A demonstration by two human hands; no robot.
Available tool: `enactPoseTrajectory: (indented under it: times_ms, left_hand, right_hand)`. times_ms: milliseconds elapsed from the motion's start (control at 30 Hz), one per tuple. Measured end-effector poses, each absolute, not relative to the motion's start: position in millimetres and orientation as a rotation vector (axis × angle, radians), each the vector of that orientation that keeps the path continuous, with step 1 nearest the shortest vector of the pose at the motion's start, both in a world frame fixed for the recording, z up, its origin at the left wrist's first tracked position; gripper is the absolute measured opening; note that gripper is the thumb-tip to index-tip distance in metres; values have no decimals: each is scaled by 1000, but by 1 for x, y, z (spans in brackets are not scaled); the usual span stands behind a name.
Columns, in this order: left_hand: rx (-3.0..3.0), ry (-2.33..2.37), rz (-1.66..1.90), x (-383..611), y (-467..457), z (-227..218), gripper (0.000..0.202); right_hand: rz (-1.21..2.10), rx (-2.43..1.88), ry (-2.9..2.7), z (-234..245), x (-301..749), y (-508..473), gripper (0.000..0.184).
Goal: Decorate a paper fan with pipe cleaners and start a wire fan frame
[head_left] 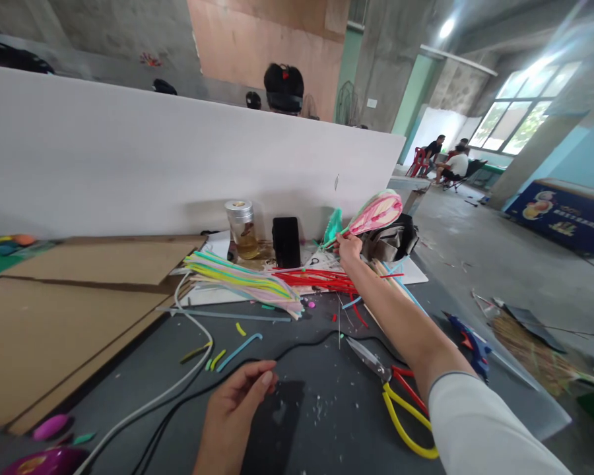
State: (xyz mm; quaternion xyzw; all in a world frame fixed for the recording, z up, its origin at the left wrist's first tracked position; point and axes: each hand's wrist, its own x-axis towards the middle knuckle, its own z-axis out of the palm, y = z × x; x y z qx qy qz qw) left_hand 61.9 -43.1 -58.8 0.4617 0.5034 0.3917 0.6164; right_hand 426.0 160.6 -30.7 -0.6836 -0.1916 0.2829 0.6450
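My right hand (349,251) is stretched far forward, pinched shut on the stem of a pink and green leaf-shaped craft piece (376,212) held up near the white partition. My left hand (240,398) rests near the table's front edge with fingers loosely curled, thumb and forefinger close together; I cannot see anything in them. A black cable (297,346) runs just beyond the left hand. Yellow-handled scissors (393,389) lie under my right forearm.
A bundle of pastel straws (242,280) and red straws (317,279) lie mid-table. A jar (242,229) and a black box (286,241) stand by the partition (129,158). Cardboard sheets (54,316) cover the left. A blue glue gun (468,340) lies right. People sit far off.
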Motion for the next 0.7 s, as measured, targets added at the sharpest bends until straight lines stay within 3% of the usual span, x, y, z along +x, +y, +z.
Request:
enactPoseTrajectory:
  times_ms: [700]
  left_hand:
    - [1127,1236,867,52,-34,-75,71]
  right_hand:
    - [848,-1684,-651,-54,405,165,40]
